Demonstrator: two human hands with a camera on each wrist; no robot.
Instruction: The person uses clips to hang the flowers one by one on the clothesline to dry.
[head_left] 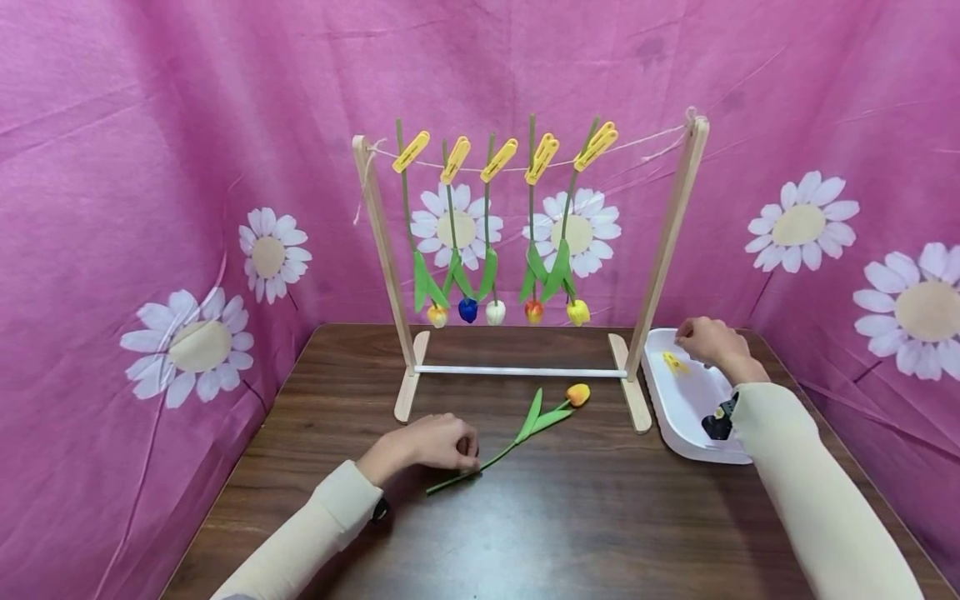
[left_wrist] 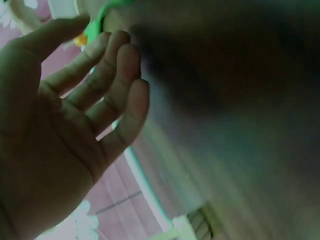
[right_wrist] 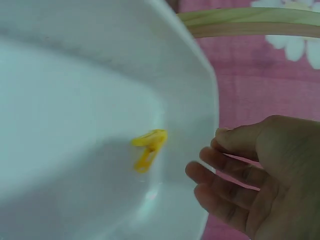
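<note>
An orange-yellow artificial tulip [head_left: 577, 395] lies on the table with its green stem slanting toward the front left. My left hand [head_left: 442, 442] rests by the lower stem, its fingers loosely bent. In the left wrist view the palm of that hand [left_wrist: 70, 120] is bare, with thumb and fingertips apart. Over the back of the white tray [head_left: 667, 433] hovers my right hand [head_left: 708, 342]. A yellow clothespin [head_left: 675, 362] lies in the tray, just apart from the right fingers; the right wrist view shows the hand [right_wrist: 250, 175] holding nothing.
A wooden rack [head_left: 678, 233] stands at the back with a string across it. Several tulips hang head down from it, including a blue tulip [head_left: 468, 311], each under yellow clothespins [head_left: 498, 160]. A white bar [head_left: 517, 372] joins the rack's feet. Pink flowered cloth [head_left: 187, 100] surrounds the table.
</note>
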